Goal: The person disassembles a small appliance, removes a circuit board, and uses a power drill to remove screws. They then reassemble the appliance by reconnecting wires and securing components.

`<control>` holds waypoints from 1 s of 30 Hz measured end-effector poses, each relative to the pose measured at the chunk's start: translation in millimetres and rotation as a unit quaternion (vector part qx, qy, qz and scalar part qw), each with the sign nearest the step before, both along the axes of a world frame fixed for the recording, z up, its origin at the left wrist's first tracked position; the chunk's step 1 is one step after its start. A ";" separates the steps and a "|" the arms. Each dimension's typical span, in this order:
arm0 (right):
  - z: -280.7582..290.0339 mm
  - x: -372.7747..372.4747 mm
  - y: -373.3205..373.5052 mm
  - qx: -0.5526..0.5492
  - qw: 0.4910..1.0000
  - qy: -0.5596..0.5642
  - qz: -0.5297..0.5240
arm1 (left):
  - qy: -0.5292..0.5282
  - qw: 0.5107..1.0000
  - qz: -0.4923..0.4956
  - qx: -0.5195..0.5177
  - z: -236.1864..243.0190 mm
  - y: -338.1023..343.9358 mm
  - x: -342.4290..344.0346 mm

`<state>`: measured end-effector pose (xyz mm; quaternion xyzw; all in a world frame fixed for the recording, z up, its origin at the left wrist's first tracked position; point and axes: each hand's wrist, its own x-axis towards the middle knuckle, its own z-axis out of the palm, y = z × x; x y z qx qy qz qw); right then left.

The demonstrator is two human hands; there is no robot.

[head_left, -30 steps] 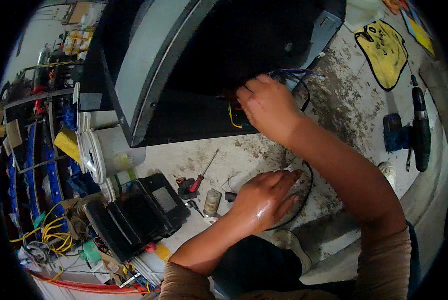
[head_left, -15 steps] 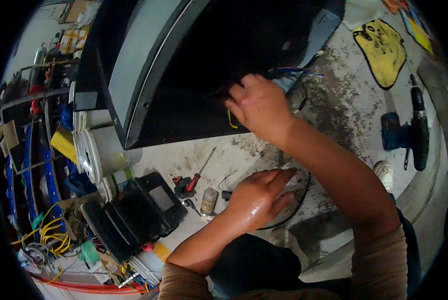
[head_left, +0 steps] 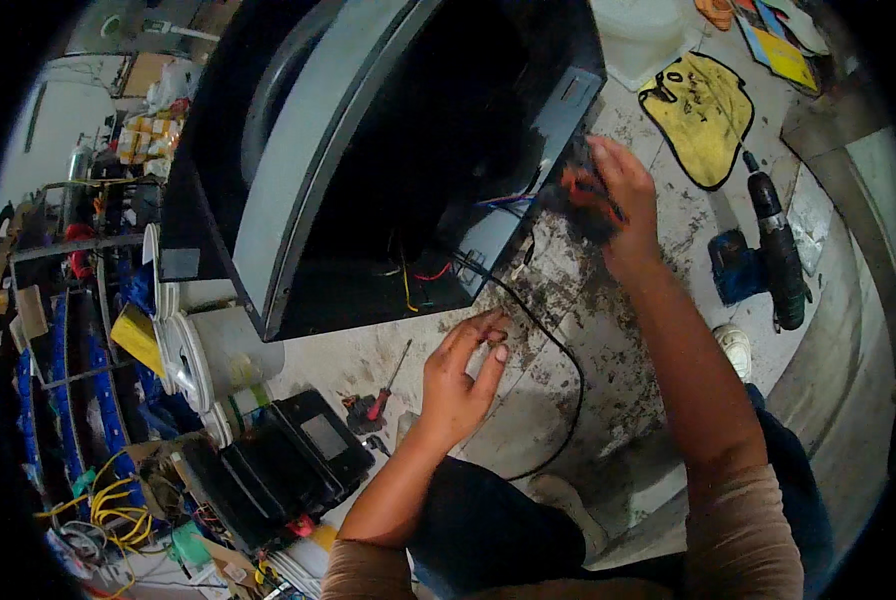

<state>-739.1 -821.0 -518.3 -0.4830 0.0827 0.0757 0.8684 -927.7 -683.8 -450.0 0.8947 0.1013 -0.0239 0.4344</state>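
Observation:
A large black cabinet with a grey edge panel lies open on the floor, its inside dark. Coloured wires and a yellow wire show at its lower opening, and a black cable curves out over the floor. My right hand is beside the cabinet's right edge, fingers closed round a black and orange thing too blurred to name. Just below the cabinet's front edge, my left hand has its thumb apart from bent fingers, and nothing shows in it.
A cordless drill and a yellow cloth lie to the right. At lower left are a red-handled screwdriver and an open black tool case. White buckets and a cluttered rack stand on the left. Dirt covers the floor.
My right hand has left the cabinet opening and moved right, now with the black and orange thing. My left hand has moved up toward the cabinet's front edge. The view has shifted slightly.

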 end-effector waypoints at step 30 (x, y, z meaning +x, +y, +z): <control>101.3 128.4 61.9 -0.311 0.722 -0.192 0.588 | -0.123 0.768 0.345 -0.525 6.3 -16.1 107.8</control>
